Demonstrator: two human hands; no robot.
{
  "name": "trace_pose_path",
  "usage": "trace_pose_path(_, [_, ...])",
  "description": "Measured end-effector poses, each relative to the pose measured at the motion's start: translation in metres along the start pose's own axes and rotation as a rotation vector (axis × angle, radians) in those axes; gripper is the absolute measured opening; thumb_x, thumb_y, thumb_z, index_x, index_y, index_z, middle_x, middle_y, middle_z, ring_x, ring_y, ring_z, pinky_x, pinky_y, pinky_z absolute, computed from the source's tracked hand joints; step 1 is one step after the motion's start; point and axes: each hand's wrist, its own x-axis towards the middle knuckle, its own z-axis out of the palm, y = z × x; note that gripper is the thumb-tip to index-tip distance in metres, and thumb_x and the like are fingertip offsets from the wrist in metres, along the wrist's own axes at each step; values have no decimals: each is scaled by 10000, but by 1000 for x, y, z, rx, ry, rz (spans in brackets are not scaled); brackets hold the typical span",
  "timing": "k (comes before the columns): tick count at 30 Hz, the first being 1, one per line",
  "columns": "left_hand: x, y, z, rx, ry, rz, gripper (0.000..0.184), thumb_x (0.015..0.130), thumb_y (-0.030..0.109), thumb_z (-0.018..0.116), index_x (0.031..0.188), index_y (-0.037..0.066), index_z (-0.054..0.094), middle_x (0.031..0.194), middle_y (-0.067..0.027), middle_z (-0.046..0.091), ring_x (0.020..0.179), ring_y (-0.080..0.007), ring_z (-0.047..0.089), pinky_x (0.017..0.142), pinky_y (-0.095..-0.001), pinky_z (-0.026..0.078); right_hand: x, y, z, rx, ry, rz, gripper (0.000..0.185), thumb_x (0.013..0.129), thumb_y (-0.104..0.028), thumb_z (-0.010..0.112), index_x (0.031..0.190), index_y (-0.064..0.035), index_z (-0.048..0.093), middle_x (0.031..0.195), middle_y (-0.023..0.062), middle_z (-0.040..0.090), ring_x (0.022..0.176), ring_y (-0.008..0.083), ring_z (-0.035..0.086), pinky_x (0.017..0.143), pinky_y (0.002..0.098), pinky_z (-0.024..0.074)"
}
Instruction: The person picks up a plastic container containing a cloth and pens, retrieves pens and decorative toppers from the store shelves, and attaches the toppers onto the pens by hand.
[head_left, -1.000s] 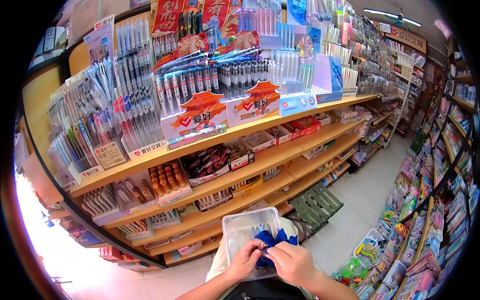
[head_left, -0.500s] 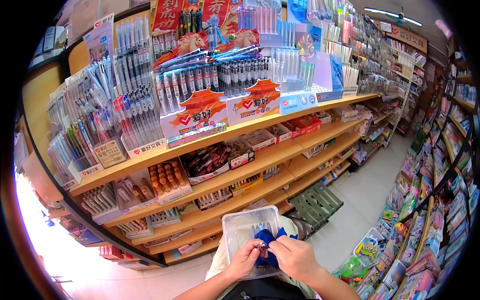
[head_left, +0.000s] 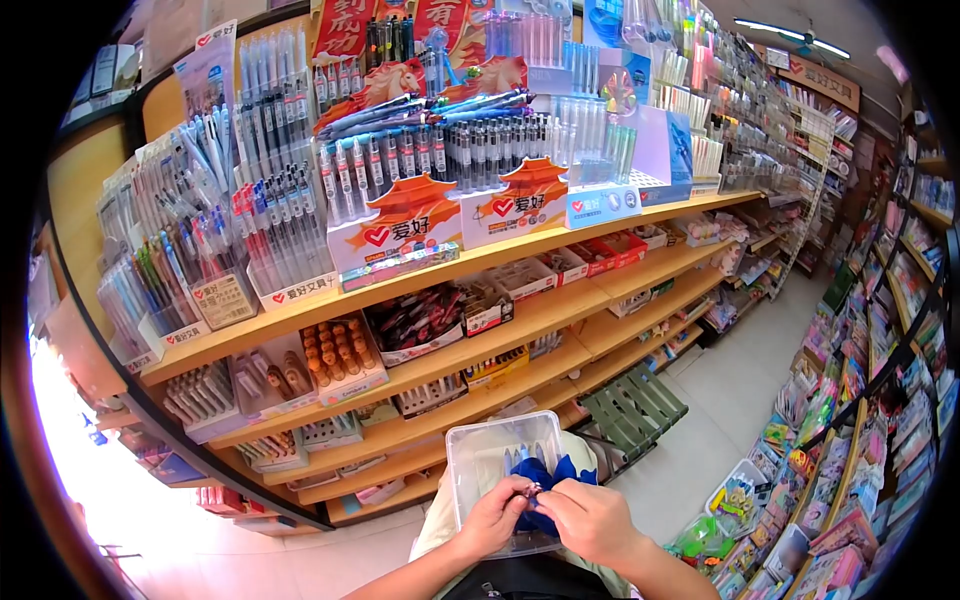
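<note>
A clear plastic tub rests on the person's lap, with several pens inside its far part. Over the tub, my left hand pinches a small shiny pinkish-brown item, too small to name. My right hand is closed right beside it, fingertips nearly touching that item and against a dark blue cloth. The cloth hangs between and behind both hands. What the right fingertips grip is partly hidden.
Wooden shelves with boxed pens stand in front. A green slatted folding stool is on the floor right of the tub. Racks of packaged goods line the right side, with a basket of colourful items low down.
The right hand's fingertips have shifted slightly over the small item, and the blue cloth has changed shape a little. The camera view has moved slightly.
</note>
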Motion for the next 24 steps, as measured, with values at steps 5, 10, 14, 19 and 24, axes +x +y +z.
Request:
trace_pose_path(5, [-3, -9, -2, -220, -47, -38, 163, 948, 124, 388, 1060, 34, 467, 892, -32, 483, 820, -110, 479, 783, -255, 411, 3, 5, -6, 88, 103, 112, 197, 649, -11, 695, 817, -42, 596, 706, 52, 568, 551, 212, 565, 460, 295, 437])
trace_pose_path(10, [-4, -16, -3, -280, -65, -27, 183, 957, 150, 367, 1061, 34, 463, 893, -30, 481, 811, -110, 473, 786, -254, 401, -3, 8, -4, 37, 19, 83, 174, 661, -38, 693, 805, -56, 597, 704, 42, 555, 547, 203, 558, 456, 288, 431])
trace_pose_path(14, [-4, -8, -1, -260, -54, -48, 178, 956, 145, 370, 1058, 32, 462, 906, -32, 477, 816, -110, 476, 784, -249, 406, -2, 8, 0, -1, -24, 44, 159, 668, -62, 674, 800, -64, 587, 700, 29, 524, 546, 187, 547, 456, 286, 421])
trace_pose_path(19, [-4, -5, -1, -200, -41, -79, 148, 945, 94, 381, 1045, 35, 474, 912, -33, 476, 829, -112, 483, 786, -246, 413, 1, 0, -1, -108, -87, 4, 79, 709, -94, 597, 758, -72, 539, 691, 30, 456, 538, 162, 503, 470, 279, 408])
trace_pose_path(24, [1, 0, -1, -8, -24, -1, 142, 939, 72, 384, 1027, 35, 489, 903, -36, 483, 825, -115, 485, 789, -250, 413, 0, -3, -3, -51, -57, 16, 80, 727, -100, 602, 774, -70, 545, 680, 32, 454, 544, 169, 508, 482, 278, 412])
